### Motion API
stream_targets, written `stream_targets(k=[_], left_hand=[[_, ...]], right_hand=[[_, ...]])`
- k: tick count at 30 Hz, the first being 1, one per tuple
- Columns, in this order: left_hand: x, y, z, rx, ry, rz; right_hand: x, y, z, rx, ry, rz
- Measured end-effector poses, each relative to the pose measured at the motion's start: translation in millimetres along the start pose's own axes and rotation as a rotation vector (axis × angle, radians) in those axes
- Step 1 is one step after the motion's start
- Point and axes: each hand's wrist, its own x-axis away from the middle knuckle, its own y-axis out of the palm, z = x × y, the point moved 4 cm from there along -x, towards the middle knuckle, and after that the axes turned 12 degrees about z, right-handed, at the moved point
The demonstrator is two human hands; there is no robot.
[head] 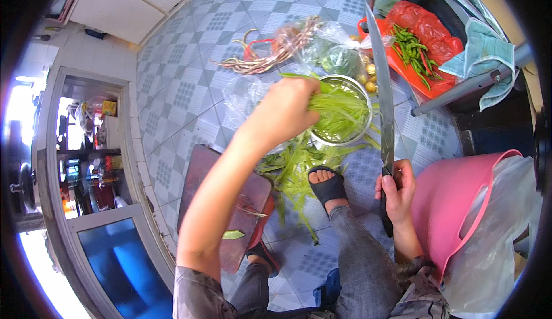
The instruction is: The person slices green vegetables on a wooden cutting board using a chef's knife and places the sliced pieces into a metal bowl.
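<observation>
My left hand (289, 109) is closed at the left rim of a round metal bowl (370, 122), with light green vegetable shreds in its grip. Similar green shreds (343, 114) fill the bowl; my fingertips are partly hidden. In my right hand (397, 189), a long knife (381, 86) is held upright by its dark handle, the blade pointing away from me. Beneath and in front of the bowl, green peelings (302, 168) lie scattered on the tiles. A worn cutting board (207, 181) rests to the left below my forearm, with a small green piece (233, 234) on it.
Beyond the bowl lie long beans (258, 63), bagged green vegetables (340, 60) and small yellowish round items (370, 77). Green and red chillies (412, 51) sit on a red plastic bag (435, 30). A pink bin (457, 198) with a plastic liner stands right, below a metal rail (465, 88) with a cloth.
</observation>
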Motion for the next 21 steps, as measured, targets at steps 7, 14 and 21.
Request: stream_targets(k=[7, 14, 21], left_hand=[[-5.8, 77.5, -16.9, -0.137, -0.146, -0.118], [85.9, -45.8, -72.3, -0.161, -0.348, -0.065], [279.7, -92.4, -133.3, -0.287, -0.922, -0.073]], right_hand=[[-4.8, -12.9, -1.6, 0.052, -0.027, 0.027], [-0.3, -10.5, 6.0, 0.065, -0.008, 0.001], [8.8, 14.1, 12.6, 0.006, 0.034, -0.125]])
